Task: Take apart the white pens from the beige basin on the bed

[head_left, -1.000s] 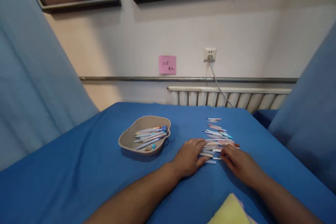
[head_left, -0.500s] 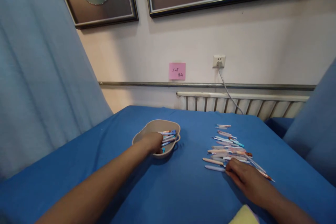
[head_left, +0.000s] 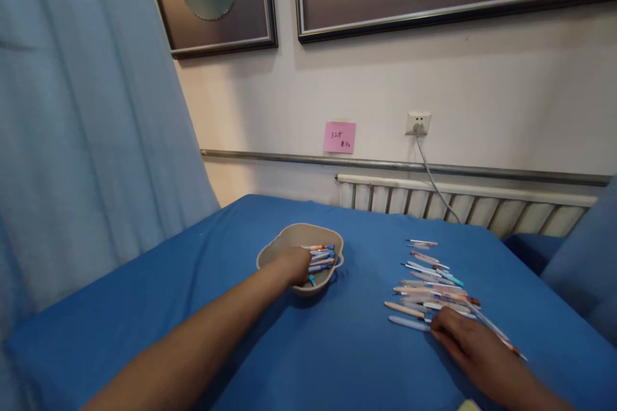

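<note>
My left hand [head_left: 295,264] reaches into a grey-beige basin [head_left: 276,243], its fingers curled at the ends of several pens [head_left: 322,258] with blue, white and orange parts. Most of those fingertips are hidden. On the right, a loose row of pale pens [head_left: 436,295] lies on the blue cloth. My right hand [head_left: 463,337] rests at the near end of this row, fingers closed on the end of a light-blue pen [head_left: 409,323]. A peach pen [head_left: 403,309] lies just beyond it.
Blue cloth [head_left: 337,353] covers the bed-like surface. A blue curtain [head_left: 106,115] hangs at left. Behind are a radiator [head_left: 463,196], a rail [head_left: 270,157], a socket [head_left: 418,123] with a cable, a pink note [head_left: 340,137] and framed pictures [head_left: 424,19]. Something yellow [head_left: 467,406] shows at the bottom edge.
The view has shifted, so everything sits a little further right and lower. Both hands keep their places, the left in the basin, the right at the near pens.
</note>
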